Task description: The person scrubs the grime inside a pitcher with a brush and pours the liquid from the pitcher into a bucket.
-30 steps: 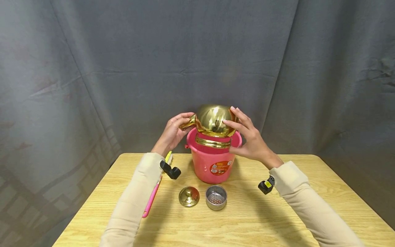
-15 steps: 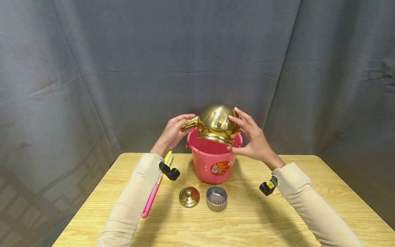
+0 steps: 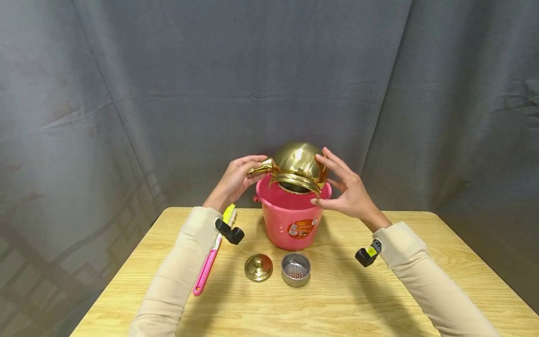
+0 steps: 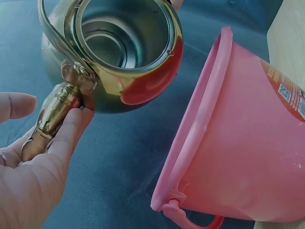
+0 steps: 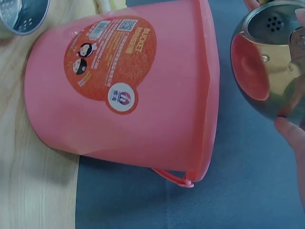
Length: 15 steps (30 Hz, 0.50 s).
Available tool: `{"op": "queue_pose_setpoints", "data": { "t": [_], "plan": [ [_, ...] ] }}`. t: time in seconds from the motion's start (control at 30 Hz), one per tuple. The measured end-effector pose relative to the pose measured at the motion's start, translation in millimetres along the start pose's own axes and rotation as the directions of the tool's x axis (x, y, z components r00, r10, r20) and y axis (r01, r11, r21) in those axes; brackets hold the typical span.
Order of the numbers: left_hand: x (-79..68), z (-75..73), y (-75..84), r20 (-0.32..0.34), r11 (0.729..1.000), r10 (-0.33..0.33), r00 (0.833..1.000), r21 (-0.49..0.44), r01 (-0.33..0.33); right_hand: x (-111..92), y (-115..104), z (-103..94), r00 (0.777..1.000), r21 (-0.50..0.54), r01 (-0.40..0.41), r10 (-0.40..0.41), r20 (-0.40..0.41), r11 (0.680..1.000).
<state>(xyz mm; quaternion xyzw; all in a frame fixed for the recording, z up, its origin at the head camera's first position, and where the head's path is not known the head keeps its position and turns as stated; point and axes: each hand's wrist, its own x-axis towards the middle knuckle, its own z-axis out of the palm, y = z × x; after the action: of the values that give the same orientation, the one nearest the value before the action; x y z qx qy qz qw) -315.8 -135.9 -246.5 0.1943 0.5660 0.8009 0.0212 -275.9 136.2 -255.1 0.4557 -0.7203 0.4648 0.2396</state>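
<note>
A shiny gold teapot hangs tipped over the mouth of a pink bucket in the head view, its opening facing down and towards me. My left hand pinches the spout between thumb and fingers. On the other side, my right hand grips the round body, fingers spread on its wall and thumb by the handle near the rim. The left wrist view looks into the bare metal inside of the pot. Small holes show in its inner wall in the right wrist view, where most of the right hand is out of frame.
In front of the bucket, a gold lid and a steel strainer cup sit side by side on the wooden table. A pink-handled brush with a yellow head lies to the left. A grey curtain hangs behind.
The teapot has tilted so its opening turns from facing down into the bucket to facing more towards me. Its loose gold rim ring, earlier seen lower, now sits against the body.
</note>
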Motion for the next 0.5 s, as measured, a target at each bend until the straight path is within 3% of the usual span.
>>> {"op": "queue_pose_setpoints", "data": {
  "t": [0.5],
  "plan": [
    [-2.7, 8.9, 8.2, -0.020, 0.999, -0.030, 0.999, 0.040, 0.030, 0.1, -6.6, -3.0, 0.990, 0.179, -0.132, 0.140, -0.033, 0.975]
  ]
}}
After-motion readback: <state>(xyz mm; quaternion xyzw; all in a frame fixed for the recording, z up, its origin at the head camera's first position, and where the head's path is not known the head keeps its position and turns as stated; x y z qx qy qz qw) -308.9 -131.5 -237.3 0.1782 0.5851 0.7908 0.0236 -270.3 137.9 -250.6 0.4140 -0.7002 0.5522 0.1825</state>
